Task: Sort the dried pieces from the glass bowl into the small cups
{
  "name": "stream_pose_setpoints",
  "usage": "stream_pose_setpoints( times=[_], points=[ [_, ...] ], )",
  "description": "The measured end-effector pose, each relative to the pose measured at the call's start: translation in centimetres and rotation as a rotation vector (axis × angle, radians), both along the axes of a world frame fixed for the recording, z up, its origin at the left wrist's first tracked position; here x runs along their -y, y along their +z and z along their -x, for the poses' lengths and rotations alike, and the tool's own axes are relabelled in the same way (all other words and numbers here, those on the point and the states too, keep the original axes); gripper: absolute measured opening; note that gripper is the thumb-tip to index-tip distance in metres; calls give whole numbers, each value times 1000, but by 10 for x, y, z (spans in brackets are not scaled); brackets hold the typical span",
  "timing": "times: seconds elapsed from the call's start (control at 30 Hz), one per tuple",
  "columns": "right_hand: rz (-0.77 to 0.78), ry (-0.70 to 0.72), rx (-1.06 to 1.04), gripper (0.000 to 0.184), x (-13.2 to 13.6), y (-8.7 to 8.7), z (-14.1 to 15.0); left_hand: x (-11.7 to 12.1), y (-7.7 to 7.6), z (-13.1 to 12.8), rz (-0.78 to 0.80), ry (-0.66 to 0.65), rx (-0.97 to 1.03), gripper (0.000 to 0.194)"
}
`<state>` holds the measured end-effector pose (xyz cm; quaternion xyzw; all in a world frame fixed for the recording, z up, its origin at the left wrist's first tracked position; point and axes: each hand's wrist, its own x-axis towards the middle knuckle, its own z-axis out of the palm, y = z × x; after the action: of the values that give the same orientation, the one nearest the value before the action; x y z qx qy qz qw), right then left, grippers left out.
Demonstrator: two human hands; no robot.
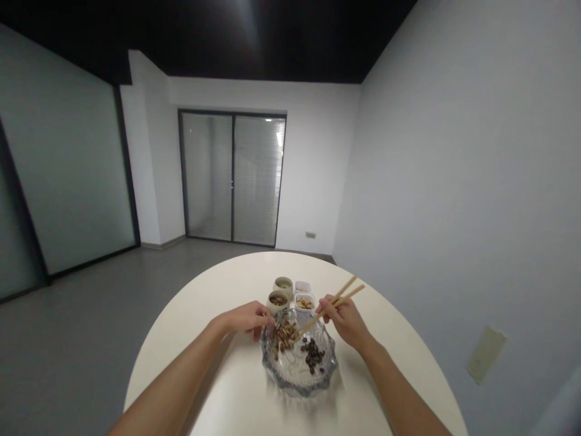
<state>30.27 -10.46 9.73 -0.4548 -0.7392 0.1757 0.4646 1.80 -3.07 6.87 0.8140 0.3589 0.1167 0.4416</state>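
Clear glass with a scalloped rim forms the bowl [304,387], which stands on the pale, round desk [227,278]. Inside it lie two separate heaps: slender brown pieces [285,336] at the bowl's far left, and dark, rounded pieces [313,356] at its right. The right-hand grip [342,316], at the far right of the bowl, is closed around a pair of wooden chopsticks [349,284]; their tips reach down into the bowl beside the slender brown pieces, and their upper ends slant away to its right. The left-hand grip [254,320] is at the bowl's far-left edge, fingers curled by the rim; whether it pinches the glass or merely rests there, I cannot tell. Just beyond the bowl stand a near beige cup [282,308] with brown contents [278,300], a farther beige cup [290,292], a near white container [296,303] with pale nuts [304,303], and a farther white container [302,283]. Well beyond the bowl are glazed doors [231,175].
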Motion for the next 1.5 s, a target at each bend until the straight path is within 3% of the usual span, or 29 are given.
stream_pose_setpoints(
  times=[0.3,0.57,0.83,1.2,1.5],
  points=[
    [12,20,61,36,-5,-7,3,3,4,-1,13,4,2,40],
    [-57,14,-8,39,-3,1,0,1,1,0,10,3,9,41],
    [5,33,22,39,-8,-10,1,-1,-2,0,6,-12,16,41],
    [37,61,-32,45,-6,-8,-3,3,2,-1,10,7,3,43],
    [34,82,11,36,-3,-7,5,3,4,-2,10,5,4,43]
  ],
)
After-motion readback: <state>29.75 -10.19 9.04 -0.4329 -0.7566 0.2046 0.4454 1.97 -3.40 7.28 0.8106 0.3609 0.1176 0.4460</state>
